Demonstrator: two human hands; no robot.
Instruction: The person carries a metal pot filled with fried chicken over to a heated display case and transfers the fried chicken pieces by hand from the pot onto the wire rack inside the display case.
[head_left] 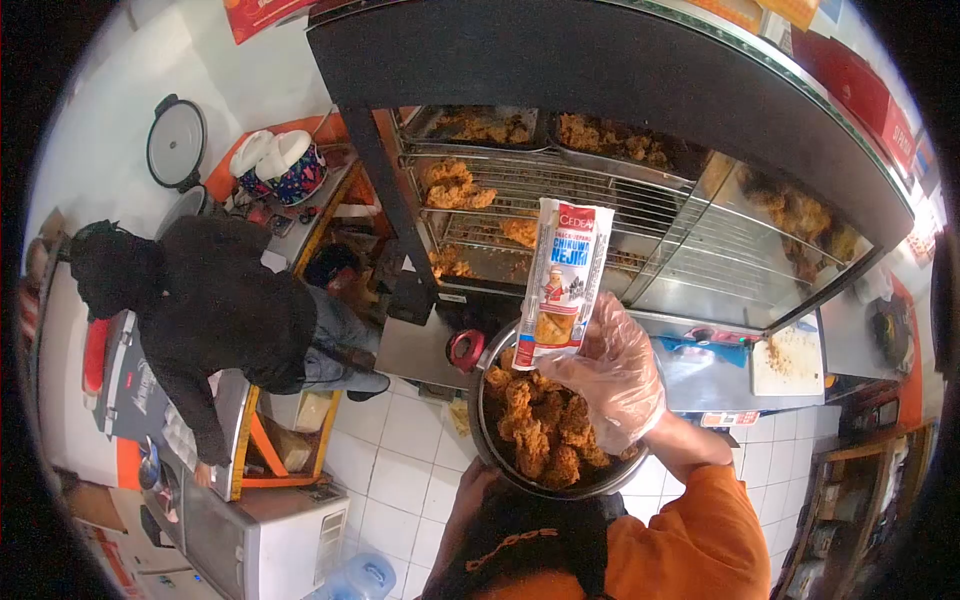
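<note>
My right hand (612,375), in a clear plastic glove, grips an upright packet of Chikuwa Nejiri (562,285) by its lower end. The packet is white, red and blue, with a window showing golden food. Under it is a round metal bowl (483,440) of fried chicken pieces (540,430). My left hand (474,488) supports this bowl from the left side; its fingers are mostly hidden beneath. Just beyond stands a glass-fronted display warmer (640,225), with fried chicken (455,185) on its wire racks and in trays.
At left a person in black (235,300) leans over a counter, beside a white freezer (290,540). A cutting board (788,358) with crumbs lies on the right counter. A blue water jug (365,578) stands on the tiled floor (400,460). Shelves (850,500) stand at lower right.
</note>
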